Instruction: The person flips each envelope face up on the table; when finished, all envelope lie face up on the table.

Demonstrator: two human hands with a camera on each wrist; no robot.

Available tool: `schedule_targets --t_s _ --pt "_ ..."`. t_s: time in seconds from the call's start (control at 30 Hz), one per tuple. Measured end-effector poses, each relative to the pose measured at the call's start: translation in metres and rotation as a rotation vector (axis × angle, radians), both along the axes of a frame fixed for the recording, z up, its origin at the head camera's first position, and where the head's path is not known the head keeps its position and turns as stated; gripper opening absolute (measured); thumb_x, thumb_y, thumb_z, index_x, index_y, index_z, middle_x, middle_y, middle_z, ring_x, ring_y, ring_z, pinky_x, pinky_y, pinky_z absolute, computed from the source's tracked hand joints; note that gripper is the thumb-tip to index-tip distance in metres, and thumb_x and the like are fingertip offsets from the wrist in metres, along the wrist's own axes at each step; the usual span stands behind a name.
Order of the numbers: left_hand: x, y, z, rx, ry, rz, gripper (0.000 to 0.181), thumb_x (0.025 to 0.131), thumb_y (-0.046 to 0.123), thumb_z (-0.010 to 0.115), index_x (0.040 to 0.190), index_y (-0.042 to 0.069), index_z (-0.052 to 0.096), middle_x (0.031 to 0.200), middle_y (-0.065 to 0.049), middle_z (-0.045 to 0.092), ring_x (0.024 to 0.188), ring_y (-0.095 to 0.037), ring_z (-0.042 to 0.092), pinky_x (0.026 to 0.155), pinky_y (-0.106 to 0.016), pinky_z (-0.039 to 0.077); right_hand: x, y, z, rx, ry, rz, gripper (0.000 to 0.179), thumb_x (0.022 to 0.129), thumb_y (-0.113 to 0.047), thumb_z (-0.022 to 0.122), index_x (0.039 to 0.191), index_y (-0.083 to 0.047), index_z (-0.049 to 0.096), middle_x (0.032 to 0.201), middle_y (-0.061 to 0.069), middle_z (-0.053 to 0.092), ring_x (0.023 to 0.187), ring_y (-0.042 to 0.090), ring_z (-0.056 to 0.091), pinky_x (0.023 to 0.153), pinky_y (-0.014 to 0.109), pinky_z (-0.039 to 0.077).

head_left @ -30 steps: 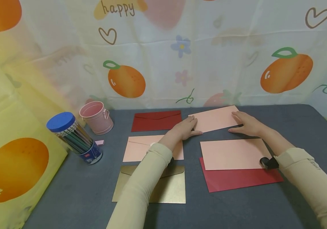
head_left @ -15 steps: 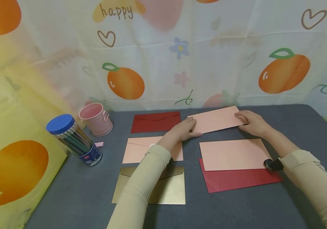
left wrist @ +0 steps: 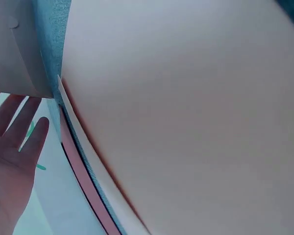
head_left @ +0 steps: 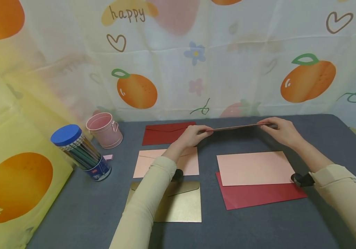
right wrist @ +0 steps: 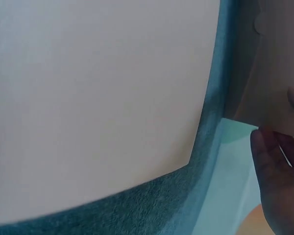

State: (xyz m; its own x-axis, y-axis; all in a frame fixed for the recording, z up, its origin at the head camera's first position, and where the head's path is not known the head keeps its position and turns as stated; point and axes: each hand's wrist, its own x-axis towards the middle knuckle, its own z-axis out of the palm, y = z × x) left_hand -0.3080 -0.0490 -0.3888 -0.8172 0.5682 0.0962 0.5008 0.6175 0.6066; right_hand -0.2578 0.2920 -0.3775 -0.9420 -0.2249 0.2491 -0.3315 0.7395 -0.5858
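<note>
My left hand [head_left: 192,136] and right hand [head_left: 282,131] hold a pale pink envelope [head_left: 235,127] by its two short ends, lifted over the back of the table and nearly edge-on in the head view. Both wrist views show its flap side: the envelope [left wrist: 12,54] has a small round tab in the left wrist view, and the same envelope [right wrist: 269,63] is pinched near its corner in the right wrist view. Nearer the front lies another pale pink envelope [head_left: 256,168], overlapping a red envelope [head_left: 265,197].
Left of these lie a dark red envelope [head_left: 165,134], a pink envelope [head_left: 147,162] and a gold envelope [head_left: 184,207] in a column, partly behind my left arm. Further left stand a pink bucket [head_left: 104,131], a blue-lidded tub of pencils [head_left: 82,154] and a small pink block [head_left: 108,157].
The far pink envelope has come up off the table and tilted from face-on to edge-on. My right hand shifted right; my left hand went from resting on its end to gripping it.
</note>
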Motion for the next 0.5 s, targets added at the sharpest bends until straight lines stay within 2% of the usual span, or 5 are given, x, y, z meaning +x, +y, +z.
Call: schedule_targets --t_s 0.2,0.27,0.43,0.5 --pt "0.0001 -0.0034 -0.0034 0.074 0.029 0.064 0.026 0.099 0.024 0.059 0.121 0.014 0.069 0.115 -0.002 0.068 0.102 -0.014 0.06 0.086 -0.027 0.048 0.0003 -0.0041 0.0019 -0.011 0.02 -0.053 0.027 0.098 -0.025 0.06 0.117 -0.006 0.067 0.112 0.018 0.065 0.1 0.034 0.058 0.069 0.04 0.044" --pt "0.0003 -0.0039 -0.0043 0.098 0.032 0.076 0.023 0.1 0.024 0.058 0.114 0.012 0.071 0.102 -0.004 0.068 0.091 -0.014 0.058 0.078 -0.025 0.046 0.0005 -0.0052 0.0027 -0.018 0.021 -0.074 0.027 0.098 -0.025 0.061 0.116 -0.006 0.068 0.109 0.017 0.066 0.098 0.032 0.057 0.067 0.038 0.043" --pt "0.0015 -0.0039 -0.005 0.165 0.039 0.088 0.021 0.1 0.023 0.057 0.097 0.005 0.068 0.073 -0.003 0.051 0.069 -0.013 0.043 0.062 -0.025 0.034 0.0005 -0.0069 0.0046 -0.031 0.027 -0.106 0.028 0.097 -0.028 0.062 0.113 -0.005 0.069 0.102 0.016 0.067 0.095 0.029 0.056 0.066 0.037 0.041" --pt "0.0024 -0.004 -0.0048 0.201 0.046 0.092 0.021 0.1 0.022 0.058 0.092 0.005 0.067 0.07 0.0 0.048 0.066 -0.012 0.041 0.06 -0.024 0.033 0.0003 -0.0078 0.0049 -0.041 0.024 -0.122 0.029 0.097 -0.031 0.062 0.108 -0.005 0.069 0.099 0.015 0.066 0.093 0.028 0.056 0.067 0.038 0.041"
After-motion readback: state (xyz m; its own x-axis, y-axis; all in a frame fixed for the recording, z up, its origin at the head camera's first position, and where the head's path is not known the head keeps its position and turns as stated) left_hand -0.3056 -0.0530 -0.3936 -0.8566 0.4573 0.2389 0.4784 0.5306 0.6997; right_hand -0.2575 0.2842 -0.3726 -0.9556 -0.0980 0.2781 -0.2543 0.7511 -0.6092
